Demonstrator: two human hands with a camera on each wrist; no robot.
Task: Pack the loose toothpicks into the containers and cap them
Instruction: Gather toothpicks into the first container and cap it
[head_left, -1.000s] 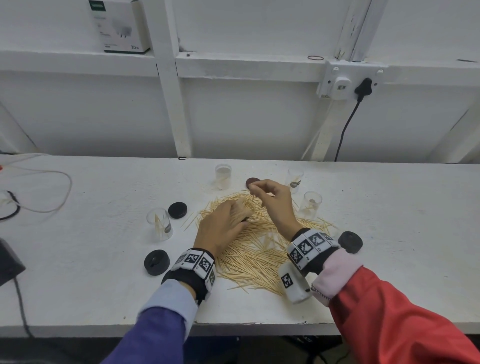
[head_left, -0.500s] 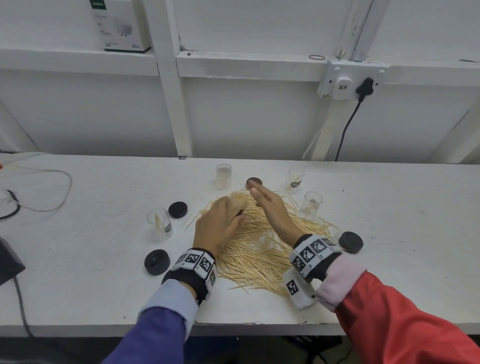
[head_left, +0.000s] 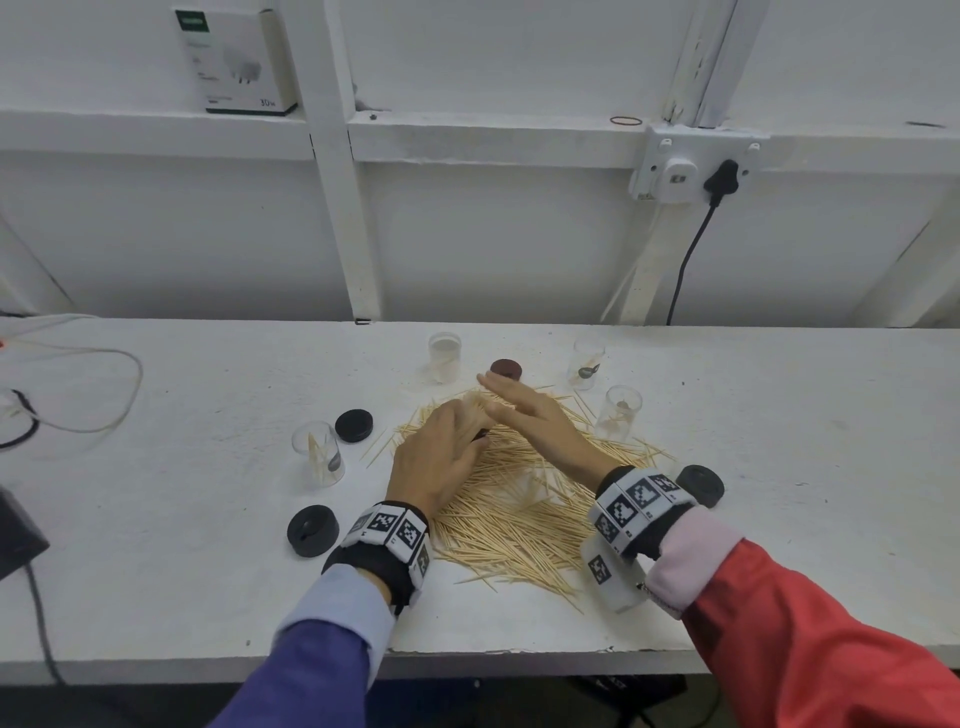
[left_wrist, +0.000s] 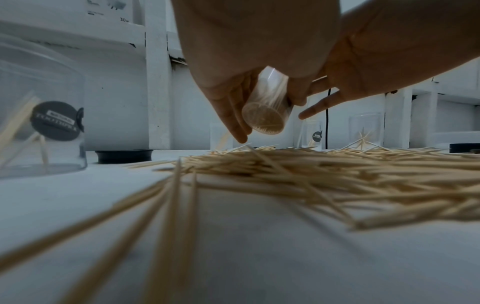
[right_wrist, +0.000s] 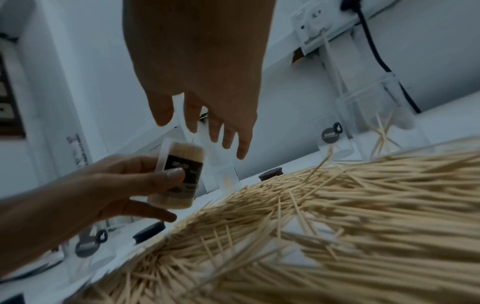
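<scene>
Head view: toothpick pile (head_left: 519, 499) on table (head_left: 156, 519).
Left hand (head_left: 436, 457): grips full container (right_wrist: 179, 174).
Right hand (head_left: 530, 415): flat, fingers straight, above container.

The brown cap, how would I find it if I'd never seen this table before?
Start at the big heap of loose toothpicks in the middle of the white table. Look just past its far edge, beyond the right hand. The brown cap sits there between two clear containers; the other loose caps are black, this one is reddish brown.
</scene>
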